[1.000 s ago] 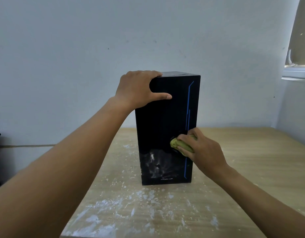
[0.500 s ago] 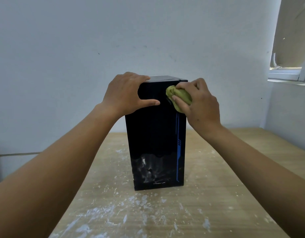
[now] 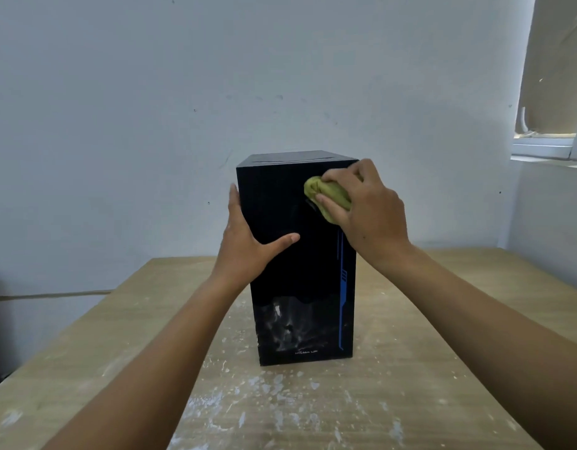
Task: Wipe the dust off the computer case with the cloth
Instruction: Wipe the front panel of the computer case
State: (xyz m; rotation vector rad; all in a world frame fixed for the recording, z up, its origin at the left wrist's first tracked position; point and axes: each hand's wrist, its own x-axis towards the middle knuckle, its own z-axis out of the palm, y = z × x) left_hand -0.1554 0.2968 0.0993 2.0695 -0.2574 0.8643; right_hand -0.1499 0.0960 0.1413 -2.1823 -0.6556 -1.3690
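Black computer case (image 3: pixel 296 280) stood frame centre on table (image 3: pixel 443 319). Right hand (image 3: pixel 371 219) gripped bunched cloth (image 3: pixel 326 193) against upper front; left hand (image 3: pixel 248 245), fingers (image 3: pixel 234 199) straight, braced left edge against sliding. Dust (image 3: pixel 290 326) sat lower front.

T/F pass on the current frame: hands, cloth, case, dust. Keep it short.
1. The right hand grips the green cloth against the upper front of the computer case. True.
2. The left hand lies flat on the case's top. False: it braces the left edge, thumb across the front.
3. The case's lower front is free of dust. False: white smears show there.
4. The case stands upright on the wooden table. True.
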